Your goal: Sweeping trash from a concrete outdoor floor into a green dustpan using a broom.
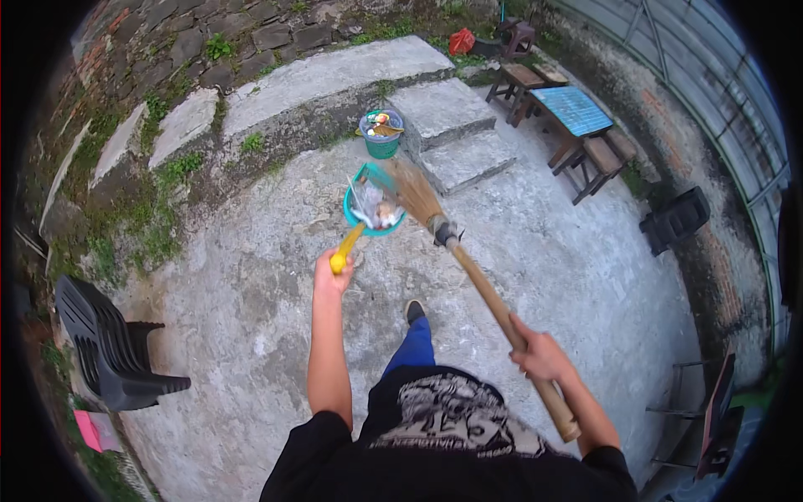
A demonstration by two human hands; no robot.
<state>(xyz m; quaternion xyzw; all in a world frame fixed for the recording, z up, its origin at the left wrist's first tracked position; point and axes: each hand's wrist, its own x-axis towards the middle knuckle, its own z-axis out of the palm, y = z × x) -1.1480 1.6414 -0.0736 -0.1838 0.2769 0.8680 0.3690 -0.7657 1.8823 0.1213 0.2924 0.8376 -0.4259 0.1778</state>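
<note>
My left hand [334,274] is closed around a yellow handle [351,241] that reaches to a teal dustpan or scoop [349,216] heaped with plastic and other litter [375,206]. Both are held out in front of me. In my right hand [541,355] is the bamboo handle [483,282] of a broom, held slantwise. The broom's brown bristles [414,191], blurred, lie just right of the litter and partly over the teal rim. Beyond them a green plastic basket [381,148], lined with a bag, holds more litter.
Concrete steps [444,112] rise beside the basket. A blue-topped table [572,110] with wooden stools [603,155] stands at the upper right. Stacked black plastic chairs [106,351] are at the left, and a black plastic chair [676,219] is by the right wall.
</note>
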